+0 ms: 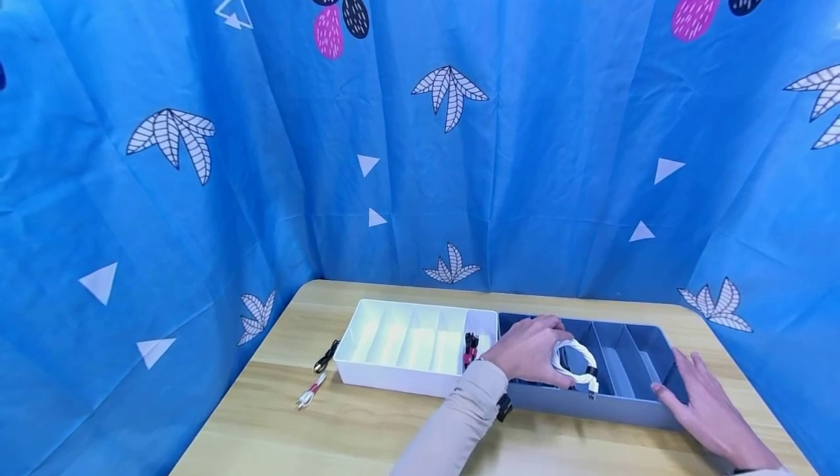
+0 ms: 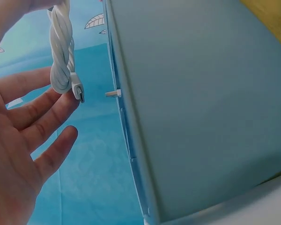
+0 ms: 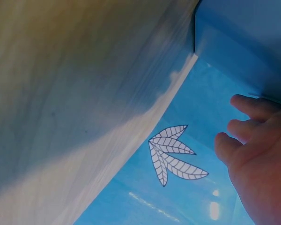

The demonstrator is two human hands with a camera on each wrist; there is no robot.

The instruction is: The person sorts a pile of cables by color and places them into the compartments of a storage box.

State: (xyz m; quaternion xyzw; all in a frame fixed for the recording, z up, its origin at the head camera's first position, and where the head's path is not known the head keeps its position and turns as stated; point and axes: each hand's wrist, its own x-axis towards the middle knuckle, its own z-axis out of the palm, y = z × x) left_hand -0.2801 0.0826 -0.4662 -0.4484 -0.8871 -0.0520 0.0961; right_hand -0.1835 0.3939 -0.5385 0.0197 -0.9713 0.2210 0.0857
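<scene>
My left hand (image 1: 534, 352) pinches a coiled white cable (image 1: 580, 383) above the dark grey divided box (image 1: 577, 404). A dark tie wraps the coil. In the left wrist view the twisted cable (image 2: 61, 51) hangs beneath the thumb, with a connector at its lower end and the other fingers spread below. Another plug (image 2: 113, 93) pokes past the box rim there; what it belongs to is unclear. At the box's right end rests my right hand (image 1: 712, 410), thumb toward the front rim. Its fingers (image 3: 243, 131) extend loosely beside the box wall in the right wrist view.
A white divided box (image 1: 394, 376) adjoins the grey one on the left; dark cables with red ties (image 1: 470, 348) lie in its right compartment. Left of it, a black cable (image 1: 326, 356) and a white cable with a red tie (image 1: 311, 392) lie on the wooden table (image 1: 262, 418).
</scene>
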